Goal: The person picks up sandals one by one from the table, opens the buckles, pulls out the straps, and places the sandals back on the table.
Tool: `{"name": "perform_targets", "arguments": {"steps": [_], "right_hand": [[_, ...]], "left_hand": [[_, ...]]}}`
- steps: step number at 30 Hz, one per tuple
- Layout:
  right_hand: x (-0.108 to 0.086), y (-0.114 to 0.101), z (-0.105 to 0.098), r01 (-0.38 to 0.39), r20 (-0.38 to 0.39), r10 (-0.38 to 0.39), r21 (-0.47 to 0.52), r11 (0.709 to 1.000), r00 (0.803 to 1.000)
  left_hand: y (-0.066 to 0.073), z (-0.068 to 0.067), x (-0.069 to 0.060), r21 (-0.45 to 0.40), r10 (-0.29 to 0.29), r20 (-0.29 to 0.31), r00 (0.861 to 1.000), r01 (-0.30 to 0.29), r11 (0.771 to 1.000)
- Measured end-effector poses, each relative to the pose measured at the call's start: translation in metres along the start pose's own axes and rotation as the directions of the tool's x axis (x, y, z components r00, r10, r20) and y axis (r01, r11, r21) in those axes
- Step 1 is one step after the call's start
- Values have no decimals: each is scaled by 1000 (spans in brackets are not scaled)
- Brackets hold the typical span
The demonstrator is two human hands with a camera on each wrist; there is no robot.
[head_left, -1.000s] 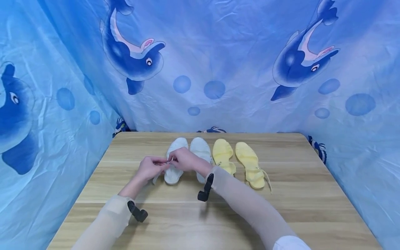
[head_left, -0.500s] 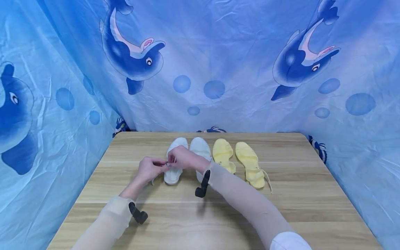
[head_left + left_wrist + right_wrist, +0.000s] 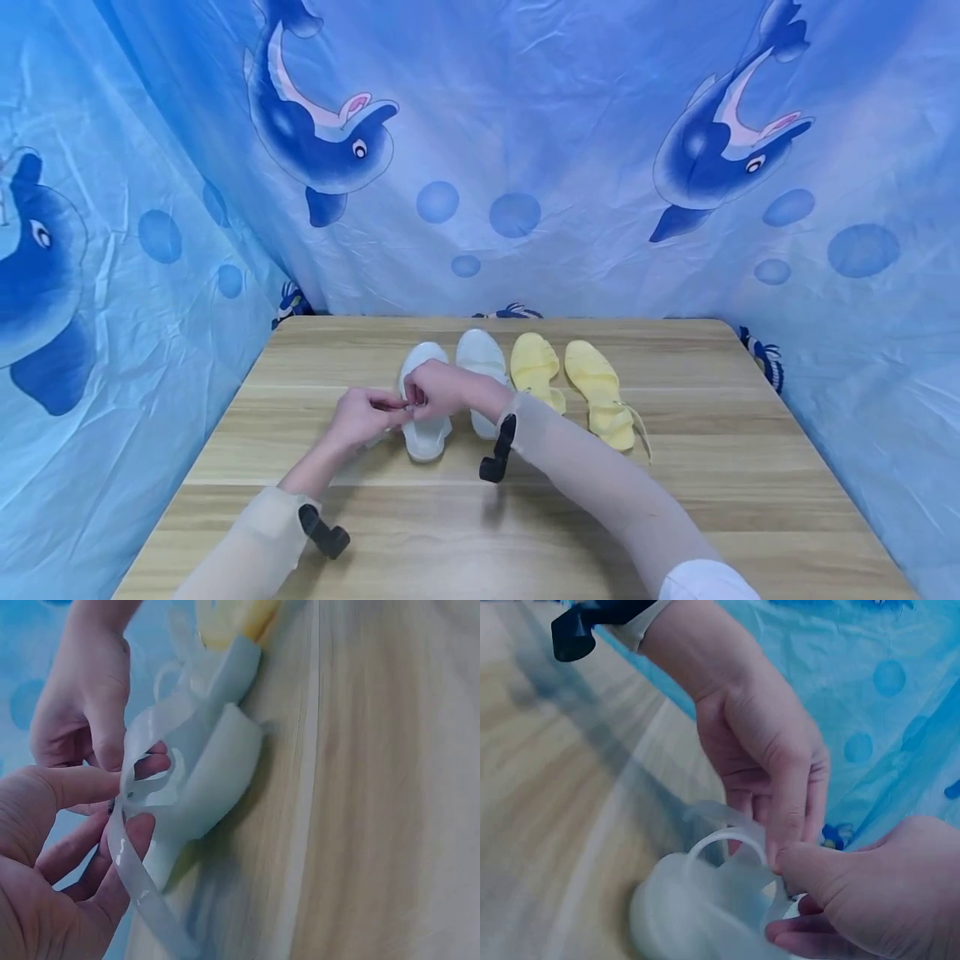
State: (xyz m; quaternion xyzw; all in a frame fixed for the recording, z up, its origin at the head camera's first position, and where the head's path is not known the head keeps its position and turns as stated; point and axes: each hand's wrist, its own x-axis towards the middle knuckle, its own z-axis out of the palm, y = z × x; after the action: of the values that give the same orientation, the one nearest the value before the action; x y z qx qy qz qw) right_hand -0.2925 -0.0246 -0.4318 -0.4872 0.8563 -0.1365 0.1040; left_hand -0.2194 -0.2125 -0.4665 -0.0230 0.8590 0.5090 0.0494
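Over the leftmost white sandal [image 3: 426, 442], both hands meet at its ankle strap [image 3: 140, 881]. My left hand [image 3: 362, 419] pinches the strap between thumb and fingers, and a loose length of it hangs past the fingertips in the left wrist view. Close against it, my right hand [image 3: 444, 388] pinches the strap where it loops above the sandal [image 3: 679, 900]. A small dark bit, perhaps the buckle, peeks out between the fingers; most of it is hidden. The second white sandal [image 3: 480, 354] lies just right, partly behind the right wrist.
Two yellow sandals [image 3: 534, 360] lie right of the white pair; the outer one [image 3: 596, 379] has a loose strap. All rest on a wood-grain table [image 3: 675, 500]. Blue dolphin-print cloth [image 3: 480, 125] stands behind and at both sides.
The leftmost white sandal has shifted towards me and turned slightly, and both hands have come down with it. The other sandals lie where they were.
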Motion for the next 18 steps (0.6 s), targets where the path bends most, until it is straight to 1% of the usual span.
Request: {"name": "perform_targets", "arguments": {"steps": [3,5,8,11,15,18], "right_hand": [[-11,-8,-1,8,55,-10,31,999,998],[-18,-14,-1,21,88,-25,39,999,996],[-29,-22,1,51,130,-57,51,997,990],[-41,-30,4,83,155,-93,71,994,984],[-60,-41,9,106,164,-124,111,988,979],[-71,-44,15,104,144,-125,150,983,982]], "left_hand": [[3,3,-14,-21,0,49,999,1,1000],[4,5,-24,-48,-9,89,996,14,999],[4,8,-40,-118,-22,158,987,41,992],[3,12,-55,-195,-22,223,975,67,979],[0,17,-74,-258,-7,294,956,87,962],[-4,21,-83,-268,-9,312,950,97,958]]}}
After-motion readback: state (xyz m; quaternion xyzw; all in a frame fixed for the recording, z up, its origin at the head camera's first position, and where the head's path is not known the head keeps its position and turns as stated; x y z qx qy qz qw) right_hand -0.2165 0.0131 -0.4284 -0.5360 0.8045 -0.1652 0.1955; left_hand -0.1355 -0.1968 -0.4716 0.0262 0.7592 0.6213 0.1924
